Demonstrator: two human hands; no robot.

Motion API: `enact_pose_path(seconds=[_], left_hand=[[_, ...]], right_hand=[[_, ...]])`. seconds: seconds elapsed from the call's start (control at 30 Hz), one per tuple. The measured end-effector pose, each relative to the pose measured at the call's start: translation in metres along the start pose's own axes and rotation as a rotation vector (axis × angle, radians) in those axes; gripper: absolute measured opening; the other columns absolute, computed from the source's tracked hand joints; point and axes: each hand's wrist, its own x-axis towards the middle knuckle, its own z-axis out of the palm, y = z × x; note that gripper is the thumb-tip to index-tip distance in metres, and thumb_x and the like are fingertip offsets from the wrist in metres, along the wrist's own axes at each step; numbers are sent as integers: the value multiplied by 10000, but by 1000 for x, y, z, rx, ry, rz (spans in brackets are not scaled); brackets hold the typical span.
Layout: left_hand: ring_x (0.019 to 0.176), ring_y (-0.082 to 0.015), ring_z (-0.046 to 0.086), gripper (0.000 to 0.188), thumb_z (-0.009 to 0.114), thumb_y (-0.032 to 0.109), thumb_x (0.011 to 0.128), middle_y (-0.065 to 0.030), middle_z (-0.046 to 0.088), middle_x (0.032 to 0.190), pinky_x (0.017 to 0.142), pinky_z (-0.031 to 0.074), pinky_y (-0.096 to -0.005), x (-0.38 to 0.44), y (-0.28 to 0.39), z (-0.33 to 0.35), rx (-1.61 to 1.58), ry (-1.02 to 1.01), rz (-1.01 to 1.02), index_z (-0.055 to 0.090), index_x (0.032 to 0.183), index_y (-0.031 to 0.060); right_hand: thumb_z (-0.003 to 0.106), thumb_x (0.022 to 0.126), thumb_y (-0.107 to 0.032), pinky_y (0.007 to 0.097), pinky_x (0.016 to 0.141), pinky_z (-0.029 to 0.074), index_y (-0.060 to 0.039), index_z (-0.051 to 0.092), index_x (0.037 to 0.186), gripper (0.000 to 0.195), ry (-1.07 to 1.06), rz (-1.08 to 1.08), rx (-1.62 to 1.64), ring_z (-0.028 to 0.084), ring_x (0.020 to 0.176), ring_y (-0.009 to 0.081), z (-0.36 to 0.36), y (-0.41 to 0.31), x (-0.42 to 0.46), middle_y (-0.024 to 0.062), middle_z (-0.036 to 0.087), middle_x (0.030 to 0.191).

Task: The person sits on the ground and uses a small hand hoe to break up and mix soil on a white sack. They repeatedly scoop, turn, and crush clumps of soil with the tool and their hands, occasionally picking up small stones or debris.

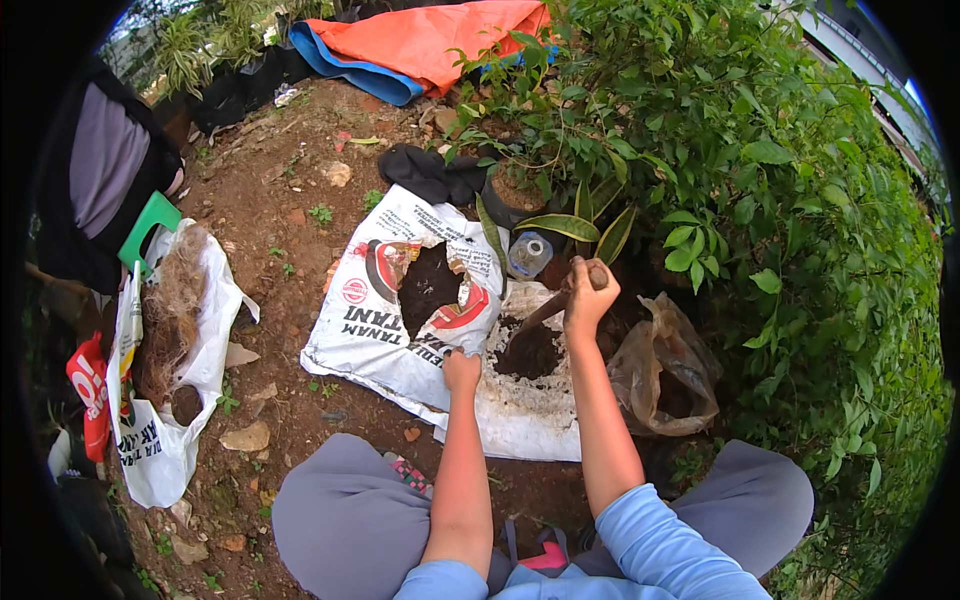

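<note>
My right hand (587,296) is wrapped around the wooden handle of a digging tool, probably a hand trowel (551,306). Its blade slants down to the left into dark soil (534,356), which shows through a hole in a dirty white sack (525,431). At the near edge of a second white plastic sack (341,337), printed with writing, my left hand (461,369) has its fingers closed on the plastic. That sack lies flat, and a torn opening in its top shows more dark soil (429,289). A clear plastic bottle (529,255) stands just beyond the dirty sack.
Right of the sacks sits a crumpled clear plastic bag (664,367). Behind them are a black cloth (431,172), a potted plant (517,187) and an orange-and-blue tarp (427,45). Dense shrubs (780,225) crowd the right. Leftward lie an open sack of brown fibre (176,307) and another person (109,165).
</note>
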Motion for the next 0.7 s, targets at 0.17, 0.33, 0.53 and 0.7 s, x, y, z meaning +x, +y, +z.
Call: enact_pose_path(seconds=[0.17, 0.33, 0.53, 0.7], left_hand=[[1002, -375, 538, 461, 552, 230, 675, -277, 564, 1038, 875, 415, -412, -1, 9, 3, 8, -43, 10, 586, 1051, -35], [1002, -385, 525, 456, 528, 204, 666, -273, 552, 1042, 883, 407, -410, 2, -5, -1, 9, 8, -14, 580, 1054, -29], [1017, -379, 511, 463, 535, 190, 664, -258, 529, 1075, 893, 401, -416, 0, 7, 2, 42, -2, 8, 555, 1073, -26], [1043, -373, 496, 463, 542, 191, 672, -252, 518, 1092, 897, 399, -421, -2, 3, -1, 34, -20, -40, 546, 1086, -15]], right_hand=[[594, 788, -47, 209, 471, 309, -10, 476, 623, 206, 98, -64, -57, 391, 523, 41, -16, 27, -7, -31, 437, 570], [599, 798, -43, 209, 432, 291, -33, 450, 610, 240, 1, -35, 16, 387, 460, 52, 1, -30, -19, -18, 423, 531], [625, 751, -56, 216, 475, 326, 8, 481, 643, 191, -120, 12, -67, 396, 543, 42, 7, 23, 6, -37, 459, 587], [602, 764, -36, 196, 452, 299, -19, 484, 626, 182, -353, 39, 11, 377, 504, 30, 24, 7, -34, -46, 444, 560]])
